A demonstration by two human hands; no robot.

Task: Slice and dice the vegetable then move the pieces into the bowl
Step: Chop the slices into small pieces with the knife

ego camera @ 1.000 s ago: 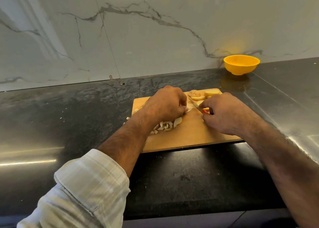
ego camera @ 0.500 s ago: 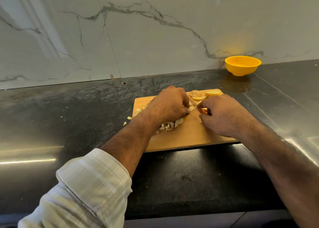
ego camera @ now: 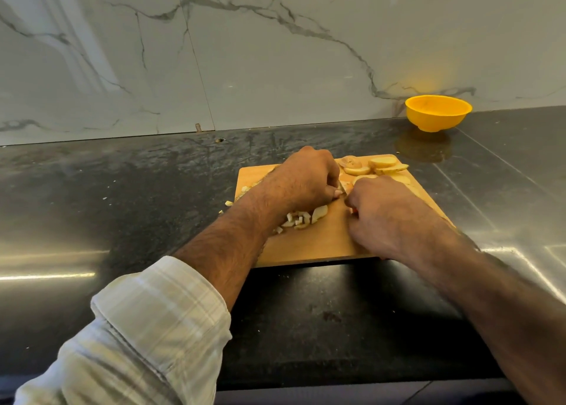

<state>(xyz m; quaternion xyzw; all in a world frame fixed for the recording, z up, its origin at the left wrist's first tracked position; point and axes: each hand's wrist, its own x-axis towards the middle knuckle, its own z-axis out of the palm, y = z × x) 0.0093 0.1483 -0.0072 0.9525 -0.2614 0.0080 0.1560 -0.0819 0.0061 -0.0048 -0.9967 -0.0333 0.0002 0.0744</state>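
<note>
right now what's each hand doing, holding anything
Left hand: fingers curled, holding down a vegetable piece, mostly hidden.
Right hand: gripping the knife, only a sliver shows.

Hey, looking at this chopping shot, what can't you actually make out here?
- Knife: head view, almost wholly hidden by the right hand.
- Piece being cut: covered by the curled left hand.
- Inside of the round yellow plastic bowl: low angle and distance hide whether it holds anything.
- Near right corner of the rectangular wooden cutting board: behind the right forearm.
</note>
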